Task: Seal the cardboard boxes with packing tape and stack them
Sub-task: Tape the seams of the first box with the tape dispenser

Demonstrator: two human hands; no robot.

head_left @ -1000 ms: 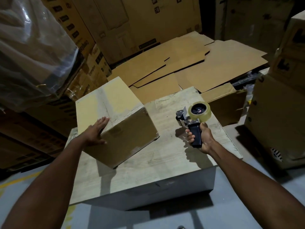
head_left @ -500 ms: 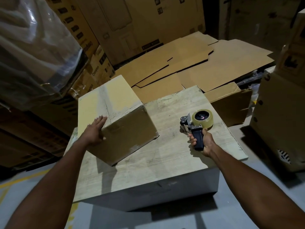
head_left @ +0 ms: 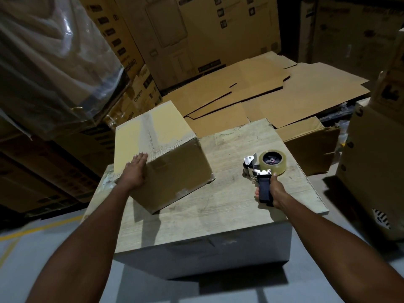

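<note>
Two bare arms reach out over a low, pale wooden table (head_left: 218,215) standing on a grey floor. The right hand (head_left: 276,194) is wrapped tight around the dark handle of a tape dispenser (head_left: 263,169), whose roll of clear tape (head_left: 272,162) lies flat on the tabletop toward the right edge. The left hand (head_left: 134,172) lies flat and open, fingers together, pressed against the near upper corner of a closed cardboard box (head_left: 161,154); it grips nothing. That box sits on the left half of the table, turned at an angle, with a strip of tape running along the seam on its top. Box and dispenser are well apart, with bare tabletop between them.

Just behind the table on the right is a smaller brown carton (head_left: 310,143). Beyond it, flattened cardboard sheets (head_left: 273,92) lie spread in overlapping layers. Tall printed cartons (head_left: 196,36) rise at the back, and a plastic-wrapped stack (head_left: 50,57) looms at the left.
</note>
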